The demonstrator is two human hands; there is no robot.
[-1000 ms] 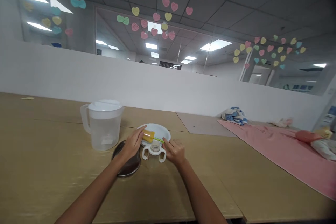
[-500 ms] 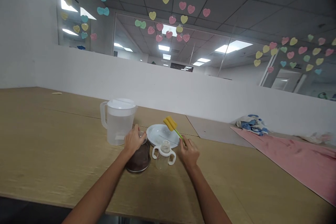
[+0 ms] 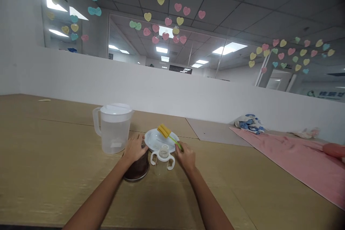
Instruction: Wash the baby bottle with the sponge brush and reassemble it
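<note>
My right hand (image 3: 186, 157) is closed around the green handle of a sponge bottle brush (image 3: 164, 130). Its yellow sponge head points up and left, above a white oval dish (image 3: 151, 144). In front of the dish stands an upright, uncapped clear baby bottle (image 3: 161, 165) with a white two-handled ring. My left hand (image 3: 135, 148) reaches over a dark brown, metal-rimmed object (image 3: 138, 169), its fingers bent down on the far side. What those fingers grip is hidden. Behind that hand stands a translucent lidded pitcher (image 3: 114, 134) holding clear liquid.
A pink cloth (image 3: 291, 158) covers the right side of the wooden table (image 3: 59, 172). A crumpled blue-and-white cloth (image 3: 250, 123) lies by its far corner, near crumpled plastic (image 3: 307, 133). A white wall (image 3: 172, 97) and glass panels close off the back.
The view has turned slightly right, so things sit further left. The brush head has come lower over the dish. My left hand has settled lower, hiding a clear round piece seen beside its fingers before.
</note>
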